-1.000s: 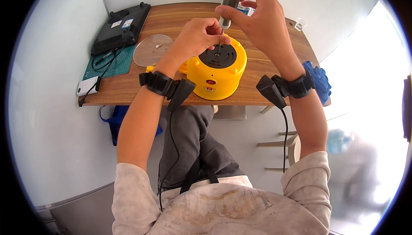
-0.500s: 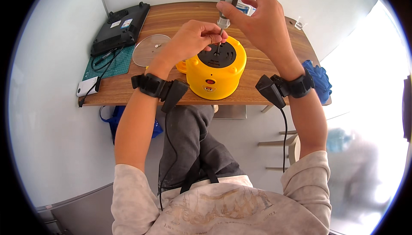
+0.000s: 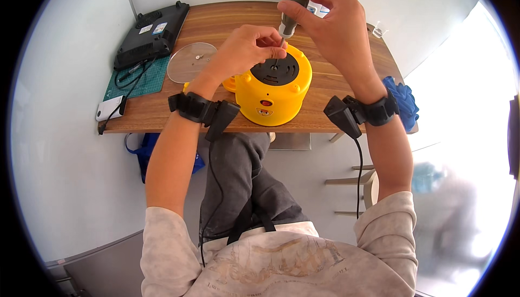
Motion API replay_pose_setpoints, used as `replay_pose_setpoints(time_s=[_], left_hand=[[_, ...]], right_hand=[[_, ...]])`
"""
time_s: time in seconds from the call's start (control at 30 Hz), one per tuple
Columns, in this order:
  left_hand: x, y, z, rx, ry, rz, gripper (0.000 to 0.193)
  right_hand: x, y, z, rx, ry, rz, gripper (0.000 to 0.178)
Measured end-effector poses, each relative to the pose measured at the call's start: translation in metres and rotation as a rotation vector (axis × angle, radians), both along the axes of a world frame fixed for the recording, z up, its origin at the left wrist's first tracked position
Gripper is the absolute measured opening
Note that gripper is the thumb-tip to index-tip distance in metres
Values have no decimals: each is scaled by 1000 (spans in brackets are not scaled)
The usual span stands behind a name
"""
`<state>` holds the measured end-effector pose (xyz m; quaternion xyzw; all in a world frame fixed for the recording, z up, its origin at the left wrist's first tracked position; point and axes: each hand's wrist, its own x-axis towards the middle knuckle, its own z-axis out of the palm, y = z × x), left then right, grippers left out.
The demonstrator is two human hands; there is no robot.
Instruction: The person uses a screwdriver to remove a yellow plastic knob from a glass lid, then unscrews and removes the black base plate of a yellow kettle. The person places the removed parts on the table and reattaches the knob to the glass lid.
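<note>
A yellow pot-shaped appliance (image 3: 271, 110) stands upside down near the table's front edge, its black slotted base plate (image 3: 287, 72) facing up. My right hand (image 3: 338, 23) grips the grey-and-white handle of a screwdriver (image 3: 291, 18) from above, thumb and fingers around its top. Lower down, my left hand (image 3: 244, 50) pinches the thin metal shaft. The screwdriver leans slightly to the right, and its tip reaches down to the middle of the black base. My left fingers partly cover the shaft and the base's far left side.
A clear round lid (image 3: 181, 69) with small metal pieces on it lies left of the appliance. Further left are a black appliance (image 3: 149, 37), a green cutting mat (image 3: 154, 77) and a white power bank (image 3: 111, 108). Blue cloth (image 3: 401, 102) and a small glass (image 3: 379, 30) sit right.
The screwdriver's handle has tipped a little to the right and slightly down, my right hand shifting with it. My left hand stays at the shaft; the appliance has barely moved.
</note>
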<state>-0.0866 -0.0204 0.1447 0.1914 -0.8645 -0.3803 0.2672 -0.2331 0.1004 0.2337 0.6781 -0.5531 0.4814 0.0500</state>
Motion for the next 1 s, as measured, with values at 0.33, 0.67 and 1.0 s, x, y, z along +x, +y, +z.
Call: replay_pose_setpoints(time_s=[0.33,0.67,1.0], left_hand=[[3,0,3,47,-35,7,20],[0,8,12,-24,-145,160,31],[-1,12,12,-64,-79,111,36]], right_hand=[[-4,-5,-8,-42,-89,153,27],[-6,-11,-7,-42,-41,134,29],[12,3,14,144,-117,-21,32]])
